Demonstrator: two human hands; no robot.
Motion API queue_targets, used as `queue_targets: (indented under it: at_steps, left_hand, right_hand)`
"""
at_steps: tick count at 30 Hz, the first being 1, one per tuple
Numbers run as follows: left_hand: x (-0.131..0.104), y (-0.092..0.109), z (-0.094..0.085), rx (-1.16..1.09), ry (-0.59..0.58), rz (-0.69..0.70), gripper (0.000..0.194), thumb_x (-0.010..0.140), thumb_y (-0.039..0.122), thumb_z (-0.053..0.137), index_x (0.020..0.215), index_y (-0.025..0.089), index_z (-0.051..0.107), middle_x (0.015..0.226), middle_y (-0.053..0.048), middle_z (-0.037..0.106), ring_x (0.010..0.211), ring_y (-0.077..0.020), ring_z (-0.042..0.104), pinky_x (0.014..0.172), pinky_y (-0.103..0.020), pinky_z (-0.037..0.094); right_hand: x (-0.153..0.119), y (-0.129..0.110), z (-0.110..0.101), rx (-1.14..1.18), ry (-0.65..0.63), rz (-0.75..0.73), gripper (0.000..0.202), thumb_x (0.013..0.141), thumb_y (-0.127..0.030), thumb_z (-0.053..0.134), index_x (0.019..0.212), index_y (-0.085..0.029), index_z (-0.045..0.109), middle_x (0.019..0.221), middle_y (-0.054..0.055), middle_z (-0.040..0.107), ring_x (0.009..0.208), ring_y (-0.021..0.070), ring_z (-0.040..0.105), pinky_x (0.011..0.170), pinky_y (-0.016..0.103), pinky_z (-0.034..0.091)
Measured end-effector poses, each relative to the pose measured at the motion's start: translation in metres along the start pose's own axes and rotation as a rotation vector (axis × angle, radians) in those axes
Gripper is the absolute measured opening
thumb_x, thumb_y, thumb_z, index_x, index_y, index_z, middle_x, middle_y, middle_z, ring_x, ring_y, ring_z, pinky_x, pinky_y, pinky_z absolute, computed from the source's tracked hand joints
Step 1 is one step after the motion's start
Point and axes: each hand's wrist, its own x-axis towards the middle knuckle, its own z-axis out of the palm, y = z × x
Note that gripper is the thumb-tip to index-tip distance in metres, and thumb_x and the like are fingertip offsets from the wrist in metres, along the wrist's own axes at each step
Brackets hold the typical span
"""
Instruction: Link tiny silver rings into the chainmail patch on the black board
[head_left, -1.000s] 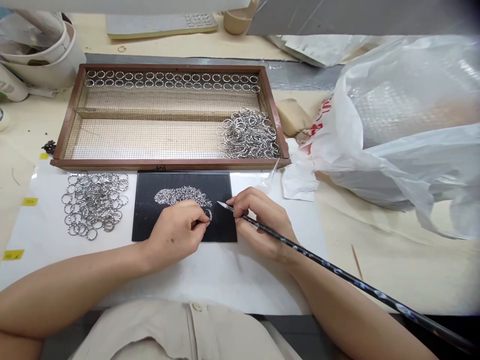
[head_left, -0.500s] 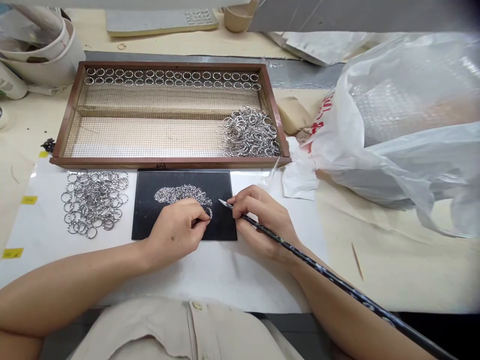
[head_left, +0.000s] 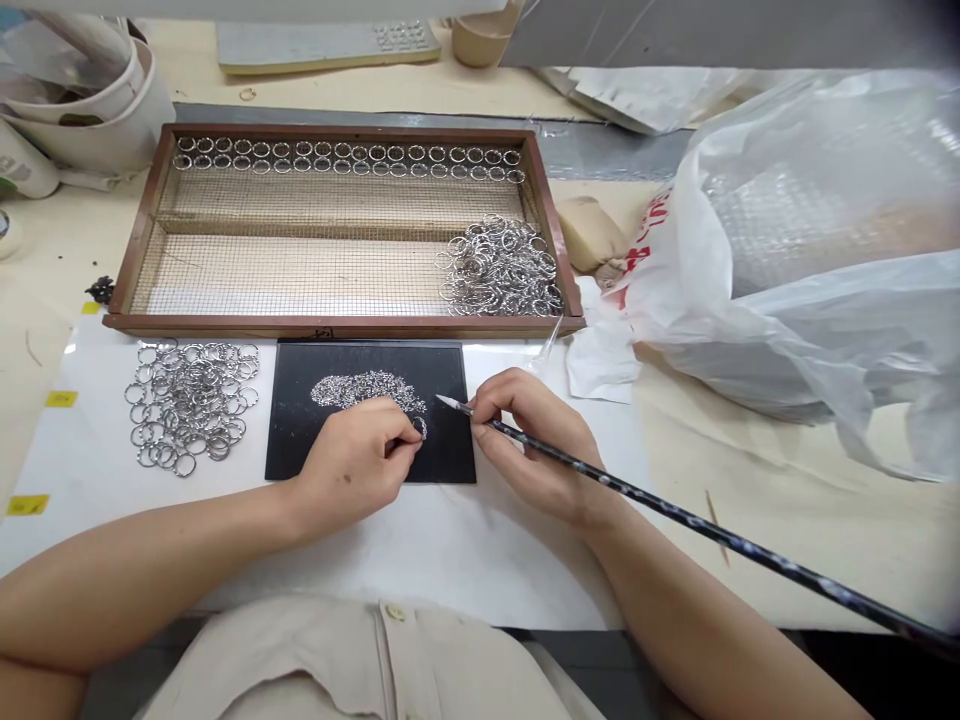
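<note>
Over the black board [head_left: 300, 440], my left hand [head_left: 360, 455] is closed, pinching a small silver ring [head_left: 421, 428] between thumb and fingertips. My right hand [head_left: 536, 445] grips a long thin pen-like tool [head_left: 637, 493] with a dark patterned shaft and a pale pointed tip. That tip hovers over the board's right part, just right of the ring and apart from it. A heap of tiny shiny rhinestones [head_left: 364, 388] lies on the board beyond my left hand. My left palm and curled fingers hide part of the board.
Behind the board stands a wooden mesh tray [head_left: 345, 323] with rings in two rows and a ring pile [head_left: 502, 268]. Loose rings [head_left: 191, 400] lie left of the board. A plastic bag [head_left: 780, 270] fills the right side; a toothpick [head_left: 716, 525] lies below it.
The tool's shaft has swung up and right at its back end, while its tip stays near the same spot. My right fingers have shifted slightly. My left hand keeps hold of the ring.
</note>
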Motion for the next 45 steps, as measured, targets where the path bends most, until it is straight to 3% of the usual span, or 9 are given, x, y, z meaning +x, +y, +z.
queue_targets:
  at_steps: [5, 9, 17, 36, 45]
  left_hand:
    - [0.0001, 0.0003, -0.001, -0.003, 0.005, 0.001, 0.018, 0.074, 0.0, 0.058, 0.064, 0.015, 0.061, 0.063, 0.003, 0.06, 0.063, -0.0084, 0.055, 0.056, -0.018, 0.042]
    - [-0.0002, -0.0001, -0.001, -0.005, 0.005, 0.004, 0.018, 0.074, 0.0, 0.058, 0.064, 0.015, 0.06, 0.062, 0.003, 0.059, 0.062, -0.0083, 0.054, 0.056, -0.018, 0.042]
    - [-0.0003, -0.0002, 0.0003, -0.017, 0.005, -0.004, 0.018, 0.074, 0.001, 0.057, 0.063, 0.015, 0.06, 0.063, 0.003, 0.059, 0.062, -0.0081, 0.054, 0.055, -0.018, 0.041]
    - [-0.0005, 0.0004, -0.0006, -0.011, -0.004, -0.013, 0.017, 0.075, 0.002, 0.057, 0.064, 0.015, 0.061, 0.064, 0.002, 0.061, 0.063, -0.0092, 0.056, 0.056, -0.019, 0.043]
    - [0.0003, 0.0, -0.0003, -0.016, 0.002, 0.01, 0.018, 0.076, 0.002, 0.057, 0.065, 0.015, 0.062, 0.063, 0.002, 0.061, 0.063, -0.0094, 0.056, 0.056, -0.019, 0.043]
  right_hand:
    - [-0.0012, 0.0025, 0.0007, 0.012, -0.02, 0.121, 0.014, 0.076, -0.008, 0.051, 0.076, -0.021, 0.049, 0.072, 0.0, 0.053, 0.067, 0.0153, 0.051, 0.061, 0.03, 0.042]
    - [0.0, 0.0014, 0.0002, 0.03, 0.046, 0.294, 0.008, 0.078, -0.015, 0.056, 0.075, -0.022, 0.051, 0.066, -0.002, 0.053, 0.058, 0.0131, 0.05, 0.053, 0.028, 0.04]
    - [0.0053, 0.0038, -0.0042, 0.171, 0.107, 0.54, 0.017, 0.08, -0.028, 0.06, 0.067, -0.022, 0.051, 0.058, -0.002, 0.056, 0.053, 0.0132, 0.052, 0.05, 0.028, 0.04]
    - [0.0026, 0.008, -0.0008, 0.215, 0.13, 0.423, 0.013, 0.081, -0.021, 0.06, 0.07, -0.022, 0.054, 0.064, -0.001, 0.056, 0.059, 0.015, 0.054, 0.052, 0.029, 0.043]
    - [-0.0032, 0.0079, -0.0026, 0.474, 0.068, 0.265, 0.011, 0.084, -0.024, 0.057, 0.075, -0.023, 0.052, 0.067, 0.0, 0.058, 0.059, 0.0157, 0.053, 0.051, 0.031, 0.041]
